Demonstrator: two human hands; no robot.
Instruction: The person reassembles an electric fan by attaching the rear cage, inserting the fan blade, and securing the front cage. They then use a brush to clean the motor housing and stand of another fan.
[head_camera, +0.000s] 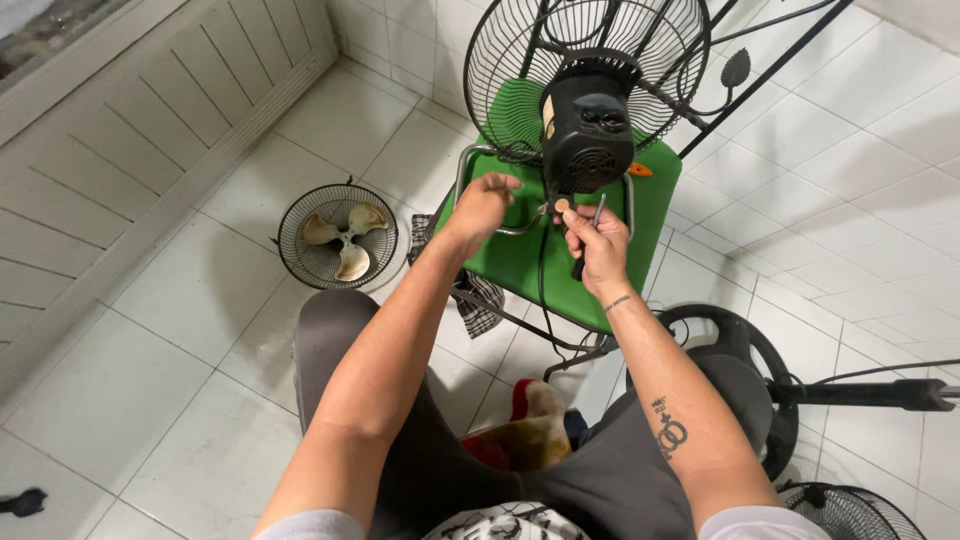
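Two hands work at the back of a black fan motor housing (588, 135), which sits on a green plastic stool (520, 250) so the motor faces the person at reach height. Left hand (483, 205) is curled shut around the grey metal tube frame (478, 160) near the stool's left edge, apparently bracing it. Right hand (598, 250) is closed on a slim dark-handled screwdriver (590, 235), shaft pointing up toward the motor's underside; a small tan round part (562, 205) sits at its fingertips, too small to identify. Rear wire guard (585, 50) is still on the motor, thin black radial wires, dished shape. Housing is matte moulded plastic with vent slots.

On the white tiled floor (150, 350), left of the stool: a second wire guard (337, 237) lying flat with a cream three-blade propeller (345, 240) inside. A checked cloth (480, 295) hangs off the stool's near-left corner. Round black fan base (735, 345) lies on the floor to the right.
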